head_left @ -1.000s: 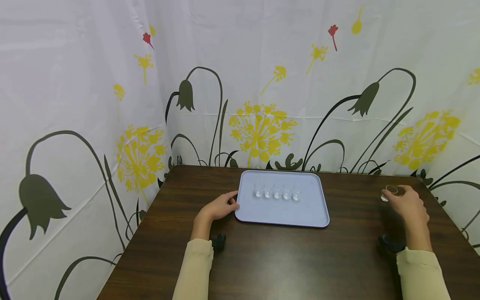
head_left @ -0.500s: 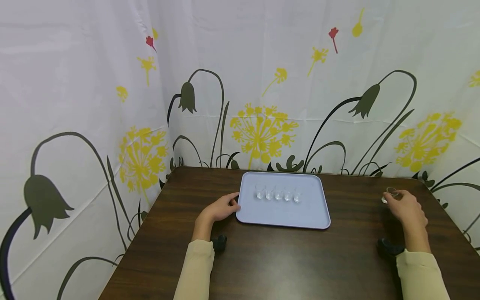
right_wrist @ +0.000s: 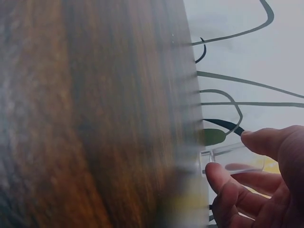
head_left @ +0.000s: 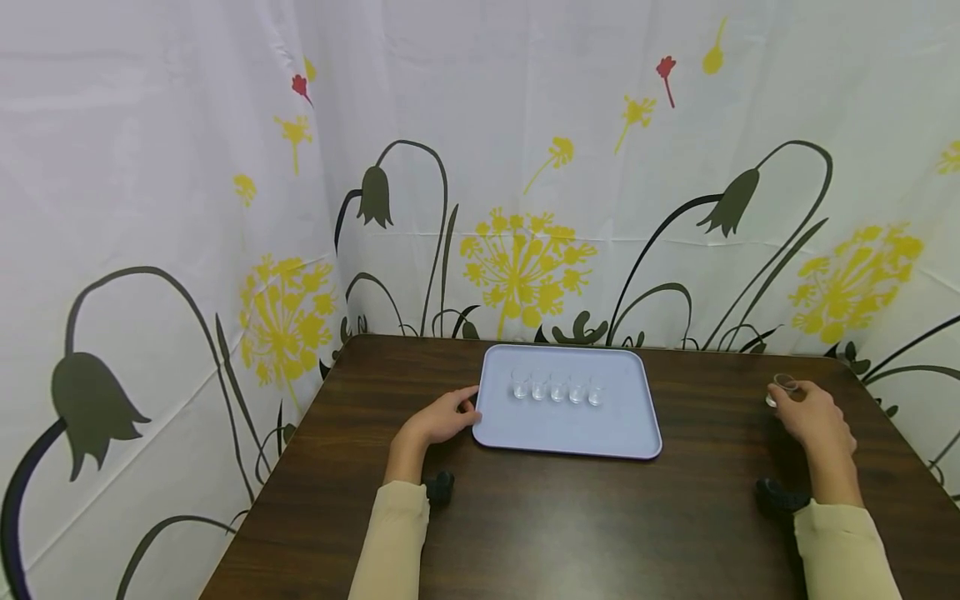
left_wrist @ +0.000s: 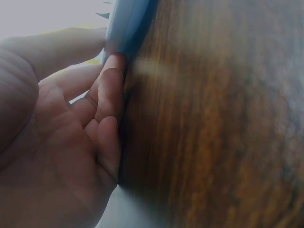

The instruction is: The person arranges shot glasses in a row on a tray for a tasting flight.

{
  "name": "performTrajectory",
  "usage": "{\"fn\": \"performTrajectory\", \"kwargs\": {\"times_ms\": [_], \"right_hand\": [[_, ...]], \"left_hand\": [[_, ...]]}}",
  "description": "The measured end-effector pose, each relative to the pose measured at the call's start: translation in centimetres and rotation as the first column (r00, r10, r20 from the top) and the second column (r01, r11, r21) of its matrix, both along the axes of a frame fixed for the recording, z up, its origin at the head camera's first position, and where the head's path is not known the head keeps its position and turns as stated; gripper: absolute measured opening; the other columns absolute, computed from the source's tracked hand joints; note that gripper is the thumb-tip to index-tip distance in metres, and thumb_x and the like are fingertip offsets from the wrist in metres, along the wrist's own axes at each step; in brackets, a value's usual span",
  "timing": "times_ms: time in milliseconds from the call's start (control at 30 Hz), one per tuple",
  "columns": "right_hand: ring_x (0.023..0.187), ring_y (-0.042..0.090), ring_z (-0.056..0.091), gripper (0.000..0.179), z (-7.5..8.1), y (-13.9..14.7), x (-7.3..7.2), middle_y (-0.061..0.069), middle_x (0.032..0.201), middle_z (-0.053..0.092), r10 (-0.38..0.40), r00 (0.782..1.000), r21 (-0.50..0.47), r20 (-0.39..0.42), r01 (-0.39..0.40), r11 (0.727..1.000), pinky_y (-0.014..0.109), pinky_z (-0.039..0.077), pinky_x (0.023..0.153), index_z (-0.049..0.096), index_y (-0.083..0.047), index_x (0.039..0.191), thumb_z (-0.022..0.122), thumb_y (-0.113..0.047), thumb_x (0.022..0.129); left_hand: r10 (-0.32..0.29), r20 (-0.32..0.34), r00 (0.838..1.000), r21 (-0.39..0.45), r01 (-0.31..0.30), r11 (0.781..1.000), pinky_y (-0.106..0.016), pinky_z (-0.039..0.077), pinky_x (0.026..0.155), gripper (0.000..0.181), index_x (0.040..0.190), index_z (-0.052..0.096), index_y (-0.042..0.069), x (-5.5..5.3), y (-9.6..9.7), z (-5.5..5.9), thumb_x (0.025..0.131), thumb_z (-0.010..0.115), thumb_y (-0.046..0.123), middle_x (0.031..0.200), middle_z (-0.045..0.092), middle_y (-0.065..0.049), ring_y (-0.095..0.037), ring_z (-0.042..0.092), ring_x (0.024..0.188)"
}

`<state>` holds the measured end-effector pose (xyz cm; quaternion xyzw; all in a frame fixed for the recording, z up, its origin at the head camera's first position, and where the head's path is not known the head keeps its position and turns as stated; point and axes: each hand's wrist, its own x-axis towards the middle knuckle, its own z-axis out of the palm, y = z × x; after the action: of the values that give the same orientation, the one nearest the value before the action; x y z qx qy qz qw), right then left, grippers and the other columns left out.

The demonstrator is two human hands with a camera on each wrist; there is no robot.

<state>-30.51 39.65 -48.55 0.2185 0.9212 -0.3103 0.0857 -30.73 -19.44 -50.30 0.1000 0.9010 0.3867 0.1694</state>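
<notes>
In the head view, a pale blue tray (head_left: 566, 437) lies on the table, with several small clear shot glasses (head_left: 557, 393) standing upright in a row on it. My left hand (head_left: 441, 419) grips the tray's left edge. In the left wrist view its thumb is on the rim and its curled fingers (left_wrist: 110, 95) are at the underside. Over at the far right of the table, my right hand (head_left: 816, 418) holds another clear shot glass (right_wrist: 237, 157) between thumb and fingers. That glass is partly hidden behind the hand in the head view.
The dark wood table (head_left: 600, 525) reaches back to a white curtain (head_left: 480, 100) printed with flowers, which also hangs along the left and right sides. Black wrist cameras are worn at both wrists, low over the tabletop.
The head view has shifted very slightly. My right hand, holding the shot glass, has come slightly down and left. My left hand stays at the tray's edge, and the row of glasses stands unchanged.
</notes>
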Motion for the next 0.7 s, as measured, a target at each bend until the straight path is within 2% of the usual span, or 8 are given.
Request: {"fn": "performTrajectory", "kwargs": {"times_ms": [167, 267, 400, 533, 700], "right_hand": [[0.135, 0.070, 0.039, 0.093, 0.1, -0.5, 0.1, 0.042, 0.166, 0.024, -0.015, 0.999, 0.009, -0.032, 0.016, 1.000, 0.078, 0.038, 0.097, 0.022, -0.005, 0.170, 0.034, -0.072, 0.106], [0.130, 0.065, 0.048, 0.084, 0.1, -0.8, 0.1, 0.037, 0.161, 0.039, -0.030, 0.993, 0.021, -0.112, 0.033, 0.999, 0.074, 0.043, 0.091, 0.034, -0.005, 0.166, 0.040, -0.065, 0.107], [0.118, 0.057, 0.058, 0.069, 0.0, -1.3, 0.2, 0.030, 0.137, 0.058, -0.068, 0.970, 0.027, -0.233, 0.076, 0.997, 0.065, 0.047, 0.079, 0.051, 0.000, 0.149, 0.047, -0.056, 0.108], [0.117, 0.056, 0.060, 0.066, 0.0, -1.6, 0.2, 0.029, 0.131, 0.062, -0.098, 0.957, 0.024, -0.272, 0.108, 0.994, 0.063, 0.047, 0.076, 0.056, -0.001, 0.141, 0.048, -0.056, 0.107], [0.112, 0.051, 0.062, 0.070, 0.0, -2.3, 0.2, 0.026, 0.133, 0.064, -0.079, 0.953, 0.039, -0.293, 0.095, 0.995, 0.057, 0.047, 0.073, 0.057, -0.003, 0.147, 0.047, -0.059, 0.106]], "left_hand": [[0.004, -0.003, 1.000, -0.003, -0.004, 1.000, -0.031, 0.040, 0.073, 0.061, 0.162, 0.045, 0.003, 0.2, -0.2, 0.0, 0.106, 0.063, 0.019, 0.110, 0.060, -0.009, -0.018, 0.049, 0.081], [0.010, -0.003, 1.000, -0.009, -0.010, 1.000, -0.031, 0.040, 0.074, 0.060, 0.162, 0.045, 0.004, 0.2, -0.2, 0.0, 0.107, 0.063, 0.019, 0.109, 0.060, -0.008, -0.018, 0.049, 0.081], [0.006, -0.005, 1.000, -0.013, -0.006, 1.000, -0.031, 0.040, 0.074, 0.060, 0.163, 0.045, 0.005, 0.1, -0.1, 0.0, 0.107, 0.063, 0.020, 0.109, 0.060, -0.008, -0.017, 0.050, 0.081], [-0.003, -0.009, 1.000, -0.004, 0.003, 1.000, -0.031, 0.040, 0.073, 0.060, 0.162, 0.045, 0.003, 0.0, 0.0, -0.1, 0.106, 0.064, 0.019, 0.108, 0.059, -0.007, -0.017, 0.049, 0.080], [0.000, -0.004, 1.000, 0.003, 0.000, 1.000, -0.031, 0.039, 0.072, 0.061, 0.162, 0.045, 0.002, -0.1, -0.1, -0.2, 0.106, 0.064, 0.018, 0.107, 0.059, -0.008, -0.017, 0.048, 0.080]]}}
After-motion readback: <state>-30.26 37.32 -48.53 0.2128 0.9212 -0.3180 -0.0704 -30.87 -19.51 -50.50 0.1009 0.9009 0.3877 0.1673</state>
